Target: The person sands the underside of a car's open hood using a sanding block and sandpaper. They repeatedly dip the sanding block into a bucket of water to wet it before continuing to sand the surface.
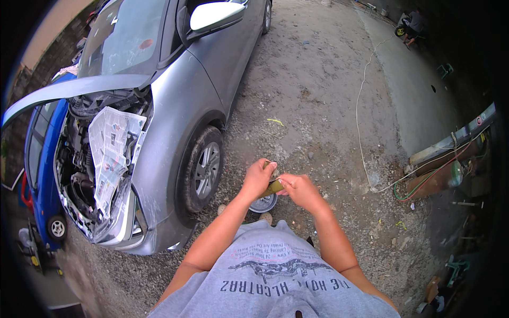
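Note:
In front of my chest, both hands are closed on a small olive-coloured sheet (pixel 275 187), whose kind I cannot make out for certain. My left hand (pixel 258 179) pinches its upper left part, fingertips curled in. My right hand (pixel 300 190) grips the other side, thumb and fingers pressed together. Just beneath them, a round container (pixel 264 204) with a pale rim stands on the gravel, partly covered by my hands and shirt.
To my left stands a grey car (pixel 177 114) with its engine bay exposed and newspaper (pixel 114 153) over it. Behind is a blue car (pixel 45 153). A pale cable (pixel 362 106) crosses the ground on the right, near a metal post (pixel 450 139). A person (pixel 413 26) is far off.

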A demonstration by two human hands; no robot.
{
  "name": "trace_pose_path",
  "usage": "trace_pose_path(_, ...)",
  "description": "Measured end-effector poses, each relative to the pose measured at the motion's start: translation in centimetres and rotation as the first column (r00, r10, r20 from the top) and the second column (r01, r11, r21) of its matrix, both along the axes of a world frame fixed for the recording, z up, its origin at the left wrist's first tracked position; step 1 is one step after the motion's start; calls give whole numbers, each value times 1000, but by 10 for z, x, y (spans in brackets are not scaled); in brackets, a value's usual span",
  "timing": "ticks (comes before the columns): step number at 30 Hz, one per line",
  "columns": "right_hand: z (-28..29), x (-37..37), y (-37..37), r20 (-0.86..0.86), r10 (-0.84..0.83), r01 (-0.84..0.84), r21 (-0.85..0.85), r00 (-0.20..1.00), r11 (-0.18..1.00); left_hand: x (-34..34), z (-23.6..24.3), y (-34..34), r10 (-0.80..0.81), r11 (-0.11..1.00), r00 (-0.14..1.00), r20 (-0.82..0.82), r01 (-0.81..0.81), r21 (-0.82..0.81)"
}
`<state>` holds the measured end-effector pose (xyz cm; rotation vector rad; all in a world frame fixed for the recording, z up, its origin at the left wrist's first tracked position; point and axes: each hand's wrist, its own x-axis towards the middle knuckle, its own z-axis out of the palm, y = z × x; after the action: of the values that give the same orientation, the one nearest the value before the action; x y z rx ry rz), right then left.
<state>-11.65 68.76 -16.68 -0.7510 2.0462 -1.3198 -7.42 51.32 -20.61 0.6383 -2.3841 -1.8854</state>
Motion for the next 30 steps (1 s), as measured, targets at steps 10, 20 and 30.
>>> trace_pose_path(10, 34, 13, 25, -21, -212, 210, -89, 977, 974, -36, -67, -98, 555, 712, 832, 8, -479, 514)
trace_pose_path(20, 9, 10, 126, -57, -663, 663, -28, 746, 748, -24, -214, -87, 565, 485, 782, 262, -572, 662)
trace_pose_path(30, -19, 19, 109, -63, -514, 517, 150, 856, 843, 1, -166, 22, -118, 992, 986, -117, 111, -63)
